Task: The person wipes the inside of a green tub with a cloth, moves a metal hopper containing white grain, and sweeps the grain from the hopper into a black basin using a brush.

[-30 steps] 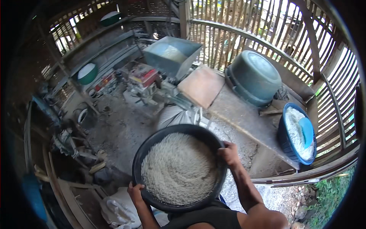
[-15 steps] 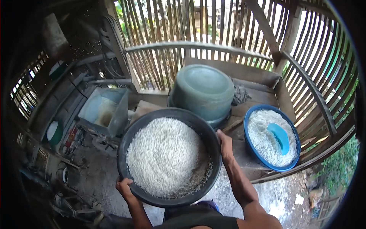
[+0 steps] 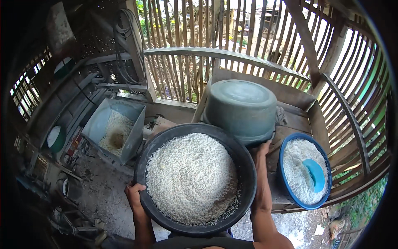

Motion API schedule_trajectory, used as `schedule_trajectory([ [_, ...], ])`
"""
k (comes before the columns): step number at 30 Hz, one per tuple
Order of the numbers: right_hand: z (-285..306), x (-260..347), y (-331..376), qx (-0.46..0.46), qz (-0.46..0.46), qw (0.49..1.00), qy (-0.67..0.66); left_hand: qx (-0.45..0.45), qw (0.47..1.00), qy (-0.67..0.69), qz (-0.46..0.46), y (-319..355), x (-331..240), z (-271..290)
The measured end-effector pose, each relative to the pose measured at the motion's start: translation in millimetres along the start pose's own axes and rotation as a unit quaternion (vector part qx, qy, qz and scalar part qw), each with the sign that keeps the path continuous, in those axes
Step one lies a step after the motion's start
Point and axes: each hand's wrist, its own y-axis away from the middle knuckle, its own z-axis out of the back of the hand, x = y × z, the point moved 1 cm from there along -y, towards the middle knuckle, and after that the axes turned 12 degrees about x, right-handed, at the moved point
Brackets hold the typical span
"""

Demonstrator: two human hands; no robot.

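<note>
At chest height, over the dusty floor [image 3: 103, 199]: we carry one wide black basin [image 3: 248, 174], heaped level with white grain [image 3: 190, 176], rim gripped on both sides.
Upturned grey-green tub [image 3: 242, 108]: it stands on the wooden bench [image 3: 296, 122] just beyond the basin; we judge the far rim should stay clear of it.
Metal hopper [image 3: 134, 128]: to our left, partly filled with grain.
Blue basin [image 3: 284, 182]: on the bench to our right, grain and a light blue scoop [image 3: 315, 174] inside.
Left hand [image 3: 134, 195]: fingers curled shut over the near-left rim.
Right hand [image 3: 261, 149]: fingers closed on the right rim.
Handling note: we keep the basin flat and both grips even, since any tilt would likely spill grain.
</note>
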Motion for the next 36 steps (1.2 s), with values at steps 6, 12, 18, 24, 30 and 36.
schedule_trajectory([
  [6, -17, 39, -7, 0.002, 0.046, 0.999, -0.014, 0.049, 0.994, -0.078, 0.05, -63, 21, 40],
  [12, 66, 36, -35, 0.043, 0.028, 0.997, 0.052, 0.129, 0.983, -0.126, 0.029, -99, 15, 26],
  [18, 48, 30, 3, 0.092, -0.035, 0.988, 0.122, 0.071, 0.997, 0.005, 0.034, -66, 13, 28],
  [24, 45, 37, 15, 0.12, -0.038, 0.98, 0.153, -0.032, 0.996, -0.084, -0.014, 9, 25, 20],
  [30, 47, 45, 24, 0.115, -0.036, 0.981, 0.15, -0.114, 0.987, -0.112, -0.011, 59, 35, 1],
  [36, 42, 36, 20, 0.105, -0.056, 0.991, 0.06, -0.219, 0.975, -0.027, -0.003, 91, 47, -17],
])
